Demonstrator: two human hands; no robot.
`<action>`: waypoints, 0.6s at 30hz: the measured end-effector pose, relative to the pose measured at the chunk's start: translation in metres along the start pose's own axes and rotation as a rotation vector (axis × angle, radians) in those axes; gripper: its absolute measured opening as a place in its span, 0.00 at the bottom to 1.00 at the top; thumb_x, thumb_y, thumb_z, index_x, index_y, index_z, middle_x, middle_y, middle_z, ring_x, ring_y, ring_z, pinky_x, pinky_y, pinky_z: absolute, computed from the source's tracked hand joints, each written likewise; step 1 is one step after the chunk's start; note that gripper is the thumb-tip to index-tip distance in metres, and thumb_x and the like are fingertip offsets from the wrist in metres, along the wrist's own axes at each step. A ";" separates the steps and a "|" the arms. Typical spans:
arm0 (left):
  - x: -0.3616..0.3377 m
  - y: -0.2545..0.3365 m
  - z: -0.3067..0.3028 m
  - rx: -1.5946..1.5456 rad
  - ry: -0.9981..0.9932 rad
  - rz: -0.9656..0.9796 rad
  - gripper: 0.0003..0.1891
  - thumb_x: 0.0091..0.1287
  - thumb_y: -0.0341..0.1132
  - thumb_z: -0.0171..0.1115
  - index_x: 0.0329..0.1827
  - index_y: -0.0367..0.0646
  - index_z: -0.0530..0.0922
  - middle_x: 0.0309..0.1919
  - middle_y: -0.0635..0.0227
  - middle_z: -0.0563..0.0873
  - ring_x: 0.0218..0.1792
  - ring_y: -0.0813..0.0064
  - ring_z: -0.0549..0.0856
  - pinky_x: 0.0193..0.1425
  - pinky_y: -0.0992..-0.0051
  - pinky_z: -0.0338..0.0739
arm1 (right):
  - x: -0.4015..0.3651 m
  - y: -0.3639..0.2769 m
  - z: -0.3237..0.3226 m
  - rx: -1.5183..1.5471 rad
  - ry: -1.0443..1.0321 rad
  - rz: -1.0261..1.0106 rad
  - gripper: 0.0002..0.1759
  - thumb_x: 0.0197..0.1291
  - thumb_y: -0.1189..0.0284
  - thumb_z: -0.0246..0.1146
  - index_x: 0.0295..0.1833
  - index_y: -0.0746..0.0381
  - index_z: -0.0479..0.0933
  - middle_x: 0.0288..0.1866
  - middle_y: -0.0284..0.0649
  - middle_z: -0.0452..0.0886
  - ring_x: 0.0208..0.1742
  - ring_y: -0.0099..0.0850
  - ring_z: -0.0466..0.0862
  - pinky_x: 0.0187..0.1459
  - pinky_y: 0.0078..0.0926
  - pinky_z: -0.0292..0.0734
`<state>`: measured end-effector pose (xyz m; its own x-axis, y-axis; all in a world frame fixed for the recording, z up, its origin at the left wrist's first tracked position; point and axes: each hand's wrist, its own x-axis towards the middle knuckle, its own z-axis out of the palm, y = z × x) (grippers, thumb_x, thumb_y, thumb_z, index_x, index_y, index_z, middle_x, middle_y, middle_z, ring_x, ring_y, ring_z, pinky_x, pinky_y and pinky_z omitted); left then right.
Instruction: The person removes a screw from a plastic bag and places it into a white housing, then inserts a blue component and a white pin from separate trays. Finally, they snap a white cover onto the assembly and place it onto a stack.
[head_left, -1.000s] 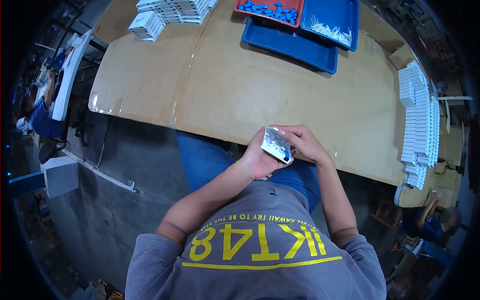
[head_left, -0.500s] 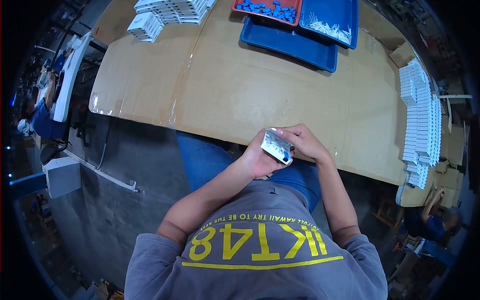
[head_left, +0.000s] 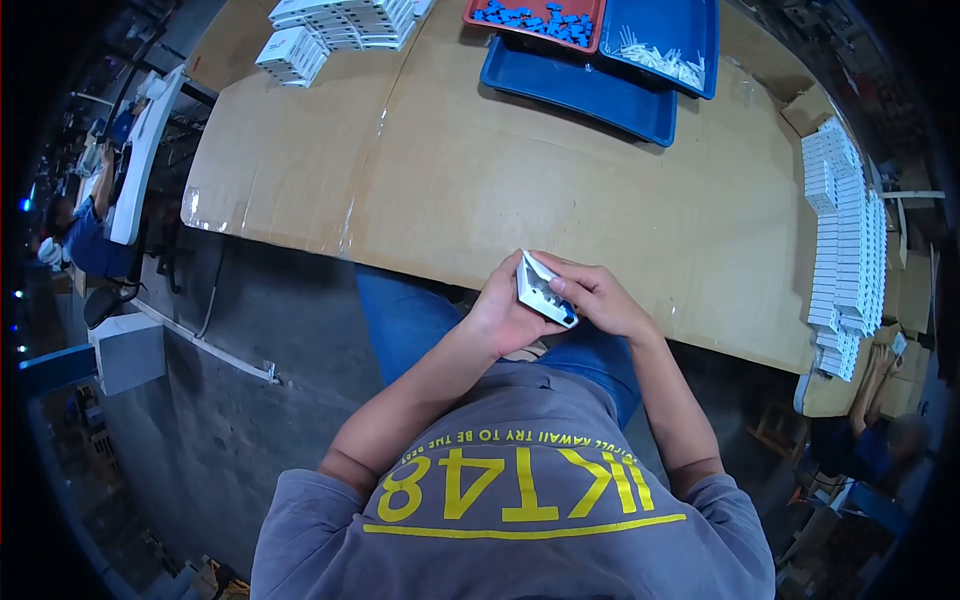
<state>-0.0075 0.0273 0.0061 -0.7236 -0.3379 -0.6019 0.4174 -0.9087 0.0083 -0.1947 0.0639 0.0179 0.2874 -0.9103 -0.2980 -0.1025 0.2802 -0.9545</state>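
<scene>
the left hand (head_left: 500, 318) cups a small white box (head_left: 540, 285) from behind, fingers curled round it, and the right hand (head_left: 600, 300) pinches its front face, thumb on top. the box is tilted, with a blue piece at its lower end, and is held just off the near edge of the cardboard-covered table (head_left: 500, 170). a blue tray (head_left: 590, 90) and a red tray (head_left: 470, 14) sit at the far edge. stacked white boxes (head_left: 845, 240) line the right edge.

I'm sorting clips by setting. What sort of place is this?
Probably a packing or assembly workshop: rows of white boxes on a cardboard-covered table, trays of small parts, and the left hand and right hand holding a small box.
</scene>
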 end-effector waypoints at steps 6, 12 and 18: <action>-0.008 -0.005 0.013 0.053 0.117 0.095 0.36 0.84 0.65 0.25 0.78 0.50 0.67 0.70 0.55 0.77 0.71 0.53 0.78 0.74 0.42 0.71 | -0.001 -0.005 0.007 -0.239 -0.030 -0.221 0.31 0.73 0.68 0.66 0.79 0.59 0.73 0.82 0.49 0.73 0.81 0.46 0.73 0.79 0.36 0.65; -0.008 -0.009 0.008 0.112 0.137 0.159 0.36 0.84 0.66 0.27 0.79 0.50 0.67 0.71 0.56 0.77 0.71 0.52 0.77 0.72 0.43 0.72 | -0.002 -0.004 0.012 -0.323 -0.026 -0.283 0.33 0.70 0.65 0.71 0.79 0.55 0.74 0.82 0.48 0.72 0.81 0.49 0.73 0.77 0.38 0.69; -0.008 -0.011 0.009 0.144 0.172 0.215 0.34 0.85 0.65 0.31 0.78 0.51 0.68 0.68 0.59 0.80 0.68 0.56 0.80 0.69 0.51 0.77 | -0.004 -0.010 0.013 -0.403 -0.032 -0.321 0.35 0.69 0.62 0.71 0.80 0.54 0.73 0.84 0.48 0.70 0.83 0.50 0.69 0.79 0.40 0.66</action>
<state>-0.0113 0.0376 0.0174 -0.5181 -0.4911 -0.7003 0.4599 -0.8503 0.2560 -0.1830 0.0691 0.0282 0.3932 -0.9194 0.0024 -0.3613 -0.1569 -0.9191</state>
